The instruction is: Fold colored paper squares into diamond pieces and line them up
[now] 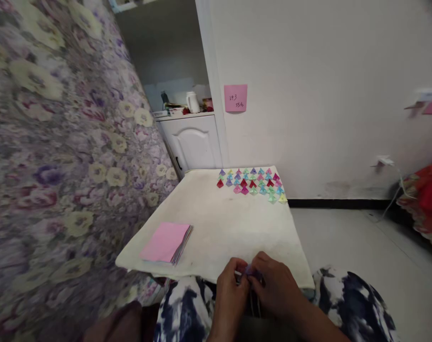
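At the near edge of the cream-topped table (216, 228), my left hand (233, 285) and my right hand (274, 285) meet with fingers pinched. Between them is a small piece of purple paper (250, 271), mostly covered by my fingers, so its folded shape cannot be made out. A stack of square paper (166, 241), pink on top, lies on the left part of the table. Along the far right, several small folded paper pieces (252, 183) in red, blue, green, pink and yellow stand in rows.
Floral wallpaper (76, 166) rises on the left. Behind the table are a white cabinet (194, 140) with a white jug (193, 102) above it, and a wall bearing a pink note (235, 98). A cord hangs from a socket (384, 161); red fabric (426, 199) lies far right.
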{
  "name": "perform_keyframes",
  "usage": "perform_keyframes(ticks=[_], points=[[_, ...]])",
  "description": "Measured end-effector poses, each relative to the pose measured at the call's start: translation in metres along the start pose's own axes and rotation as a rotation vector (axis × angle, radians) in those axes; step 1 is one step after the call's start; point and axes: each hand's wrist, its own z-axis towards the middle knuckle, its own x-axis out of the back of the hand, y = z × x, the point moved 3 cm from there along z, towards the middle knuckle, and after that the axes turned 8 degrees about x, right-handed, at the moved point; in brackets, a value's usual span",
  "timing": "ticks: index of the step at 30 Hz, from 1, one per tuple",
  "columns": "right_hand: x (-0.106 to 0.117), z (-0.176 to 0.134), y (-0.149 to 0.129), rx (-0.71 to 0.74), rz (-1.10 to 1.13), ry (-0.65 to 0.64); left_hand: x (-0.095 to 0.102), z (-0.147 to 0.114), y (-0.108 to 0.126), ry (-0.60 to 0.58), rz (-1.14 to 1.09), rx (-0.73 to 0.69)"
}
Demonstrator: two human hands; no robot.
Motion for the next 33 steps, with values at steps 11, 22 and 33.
perform_keyframes(ticks=[11,22,33], points=[[-0.023,0.074,0.056,-0.002,-0.237,-0.011,-0.022,0.098,-0.018,0.003,0.18,-0.106],[-0.056,0.071,0.081,0.009,-0.21,0.036,-0.031,0.119,-0.044,-0.031,0.176,-0.038],[-0.046,0.061,0.077,0.005,-0.1,0.131,-0.033,0.11,-0.036,0.016,0.229,-0.095]])
